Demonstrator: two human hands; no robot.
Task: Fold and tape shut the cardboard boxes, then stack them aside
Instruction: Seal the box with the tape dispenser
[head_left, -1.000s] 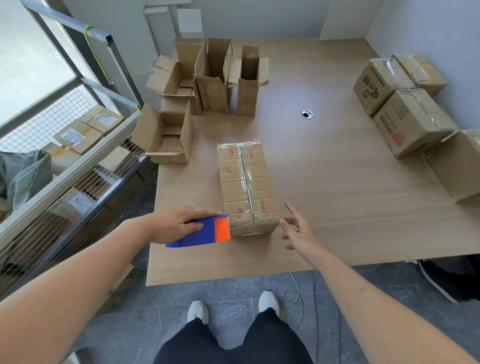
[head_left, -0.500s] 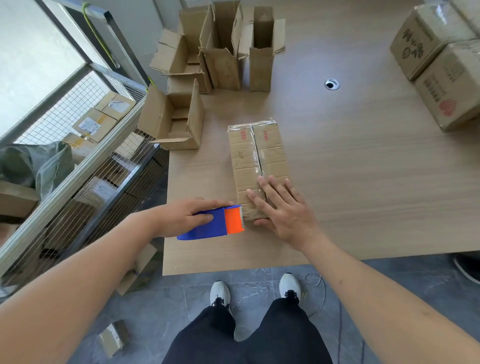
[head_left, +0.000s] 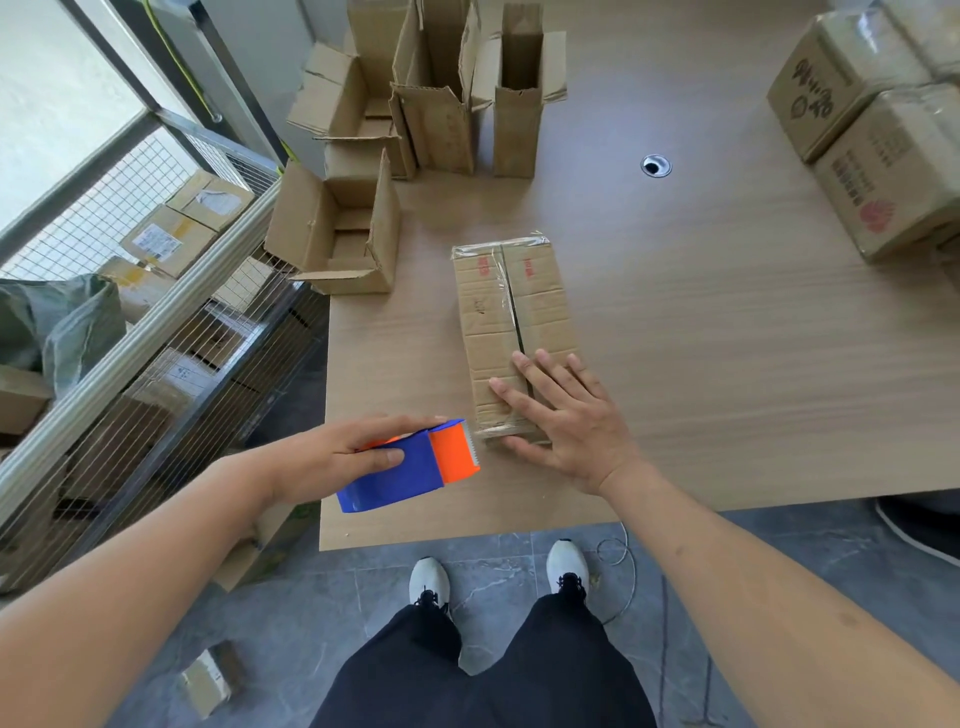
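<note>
Wood-grain table (head_left: 727, 364) fills the view, its near edge above a grey tiled floor. On it, the left hand (head_left: 332, 457) grips a blue and orange tape dispenser (head_left: 415, 465), fingers curled round its body, just beside the near end of a long taped box (head_left: 511, 322). The right hand (head_left: 566, 415) lies flat on that near end, fingers straight and spread, pressing the top. Open boxes (head_left: 415, 104) with raised flaps stand at the far left of the table; sealed boxes (head_left: 872, 130) sit at the far right.
</note>
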